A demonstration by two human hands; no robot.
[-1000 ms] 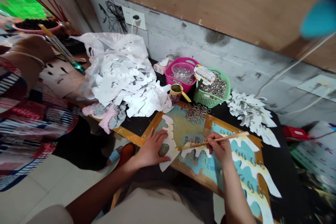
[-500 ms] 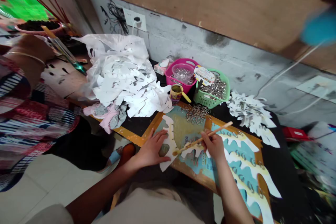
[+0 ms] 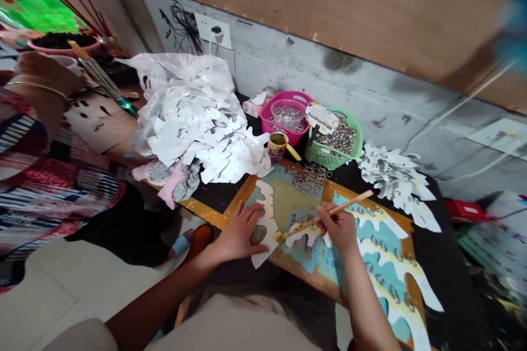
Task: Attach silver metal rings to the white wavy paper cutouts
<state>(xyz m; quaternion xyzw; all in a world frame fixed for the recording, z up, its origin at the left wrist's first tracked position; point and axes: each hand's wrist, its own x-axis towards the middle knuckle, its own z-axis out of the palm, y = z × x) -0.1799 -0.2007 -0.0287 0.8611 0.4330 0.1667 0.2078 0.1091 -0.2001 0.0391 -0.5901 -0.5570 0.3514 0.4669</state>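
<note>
My left hand point(image 3: 239, 236) lies flat, fingers spread, pressing a white paper cutout point(image 3: 265, 227) onto a painted board point(image 3: 296, 203) in teal and gold. My right hand point(image 3: 338, 227) grips a wooden-handled paintbrush point(image 3: 329, 215), its bristles touching a second white cutout point(image 3: 298, 235). Further white cutouts with metal rings point(image 3: 385, 241) stuck along them lie across the board's right side. Just above the board sits a heap of loose metal rings point(image 3: 308, 178). Part of the board is hidden under my hands and forearms.
A small paint cup point(image 3: 276, 146) stands by a pink basket point(image 3: 284, 118) and a green basket of rings point(image 3: 333, 140). A plastic bag of white cutouts point(image 3: 193, 126) lies left, with a co-worker's patterned sleeve point(image 3: 45, 186) beyond it. More cutouts point(image 3: 395, 181) lie right.
Since a second ago, my right hand has shifted slightly left and the brush handle has swung more upright, its bristles moving left along the cutout. My left hand has stayed put.
</note>
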